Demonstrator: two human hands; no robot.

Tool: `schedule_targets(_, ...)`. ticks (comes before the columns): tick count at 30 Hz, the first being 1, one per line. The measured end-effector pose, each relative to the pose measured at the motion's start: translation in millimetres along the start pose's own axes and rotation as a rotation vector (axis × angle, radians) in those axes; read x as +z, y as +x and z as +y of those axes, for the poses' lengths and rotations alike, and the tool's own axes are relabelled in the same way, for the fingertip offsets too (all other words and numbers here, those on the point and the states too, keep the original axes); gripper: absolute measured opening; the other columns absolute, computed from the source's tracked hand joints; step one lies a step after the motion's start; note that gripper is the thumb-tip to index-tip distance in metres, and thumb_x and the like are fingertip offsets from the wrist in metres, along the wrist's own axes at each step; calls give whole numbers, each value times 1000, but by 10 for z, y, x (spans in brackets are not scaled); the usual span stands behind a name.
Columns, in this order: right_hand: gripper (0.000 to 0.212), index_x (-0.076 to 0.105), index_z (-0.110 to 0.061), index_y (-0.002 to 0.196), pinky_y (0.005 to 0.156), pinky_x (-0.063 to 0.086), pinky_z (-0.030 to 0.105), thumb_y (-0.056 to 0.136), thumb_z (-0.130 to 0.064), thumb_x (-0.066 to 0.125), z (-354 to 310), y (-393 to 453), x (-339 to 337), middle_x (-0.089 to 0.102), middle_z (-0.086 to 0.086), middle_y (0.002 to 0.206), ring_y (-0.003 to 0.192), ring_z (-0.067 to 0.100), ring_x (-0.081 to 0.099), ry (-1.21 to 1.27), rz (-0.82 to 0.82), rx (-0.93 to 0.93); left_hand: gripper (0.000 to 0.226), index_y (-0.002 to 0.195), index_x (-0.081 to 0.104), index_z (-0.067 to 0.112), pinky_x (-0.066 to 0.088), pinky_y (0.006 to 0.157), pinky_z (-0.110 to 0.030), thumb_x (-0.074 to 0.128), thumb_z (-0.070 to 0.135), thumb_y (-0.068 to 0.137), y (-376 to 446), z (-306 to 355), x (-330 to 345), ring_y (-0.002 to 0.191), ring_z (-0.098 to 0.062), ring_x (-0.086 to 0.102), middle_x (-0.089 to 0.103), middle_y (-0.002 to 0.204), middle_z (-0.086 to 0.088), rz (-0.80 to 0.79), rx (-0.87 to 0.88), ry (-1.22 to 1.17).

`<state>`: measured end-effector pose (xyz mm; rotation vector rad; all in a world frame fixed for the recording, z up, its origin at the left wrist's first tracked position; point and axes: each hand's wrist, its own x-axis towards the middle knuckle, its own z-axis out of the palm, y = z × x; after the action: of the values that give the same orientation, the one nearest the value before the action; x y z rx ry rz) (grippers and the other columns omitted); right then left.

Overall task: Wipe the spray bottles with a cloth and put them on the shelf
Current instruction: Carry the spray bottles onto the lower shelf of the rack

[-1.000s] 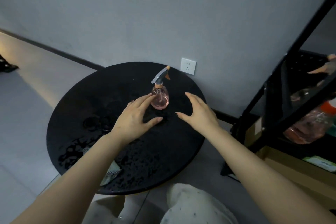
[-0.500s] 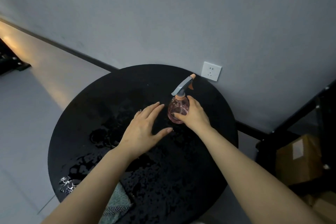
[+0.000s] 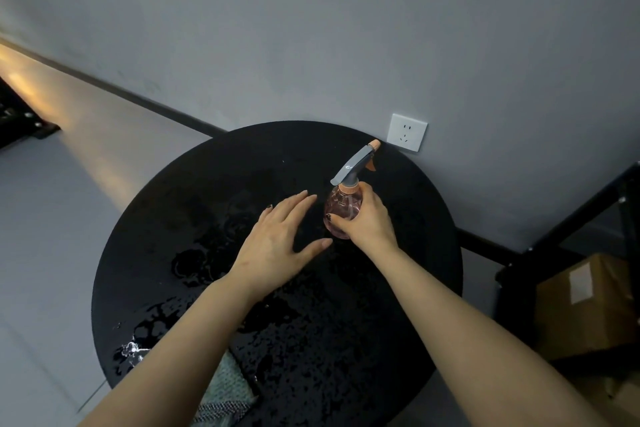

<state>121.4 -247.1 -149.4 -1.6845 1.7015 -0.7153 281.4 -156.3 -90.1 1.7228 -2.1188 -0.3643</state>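
A small pink spray bottle (image 3: 341, 210) with a grey trigger head and an orange nozzle stands upright at the far right of the round black table (image 3: 214, 184). My right hand (image 3: 367, 218) is wrapped around its round body from the right. Just left of the bottle, my left hand (image 3: 277, 246) hovers flat over the wet tabletop, fingers spread, holding nothing. A grey-green cloth (image 3: 227, 392) lies at the table's near edge, partly hidden under my left forearm.
Water is pooled and spattered over the near half of the table. A white wall socket (image 3: 407, 132) sits on the grey wall behind the bottle. The black shelf frame (image 3: 571, 218) stands at the right, with a cardboard box (image 3: 585, 305) beneath it.
My right hand came in from the right and closed on the bottle. The view swung left, so the shelf with its bottles left the frame. My left hand barely moved.
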Motion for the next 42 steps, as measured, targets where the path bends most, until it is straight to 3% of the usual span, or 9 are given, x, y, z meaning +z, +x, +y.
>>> schedule_targets(9,78,36,-31,130,94,48,39,66,-43,79,-96,-572,-654,49,-8,129,116,14,51,16,43,-137,79,146,26,24,13,115,-32,41,63,79,-85,469,-212,139,-11,26,26,153,6,29,95,-18)
schedule_targets(15,76,42,-36,122,85,50,29,58,-52,80,3,-1202,-1233,53,-16,119,107,6,54,-5,61,-184,80,146,25,25,9,114,-29,42,65,79,-297,1025,-251,139,-8,25,26,153,8,13,171,-44)
schedule_targets(19,74,43,-35,120,72,38,10,59,-50,81,92,-1680,-1643,50,-20,111,96,-2,49,-3,83,-185,77,147,22,26,7,115,-28,45,62,82,-473,1445,-216,140,-5,22,24,153,9,-33,227,-41)
schedule_targets(24,72,44,-35,120,79,46,21,60,-56,77,219,-2182,-2095,54,-18,113,100,2,54,-33,109,-165,88,147,23,27,8,113,-27,26,75,72,-655,1977,-186,139,-6,23,26,153,8,-62,313,-48)
schedule_targets(30,70,47,-37,115,82,51,30,53,-61,69,383,-2584,-2538,58,-16,110,100,4,58,-20,178,-121,72,146,25,26,7,113,-25,50,57,86,-736,2566,-236,139,-5,22,28,152,9,-56,436,-64)
schedule_targets(37,73,43,-35,124,78,47,20,60,-53,74,526,-3042,-3099,58,-15,115,102,3,57,-29,298,-90,74,147,23,26,16,116,-33,50,56,86,-798,3249,-310,139,-10,23,28,152,6,-90,545,-48)
schedule_targets(42,78,40,-39,125,84,52,31,57,-61,71,720,-3283,-3477,57,-15,118,103,6,59,-63,378,-34,73,147,22,28,18,116,-33,51,56,86,-820,3705,-256,138,-9,23,27,153,7,-115,609,-67)
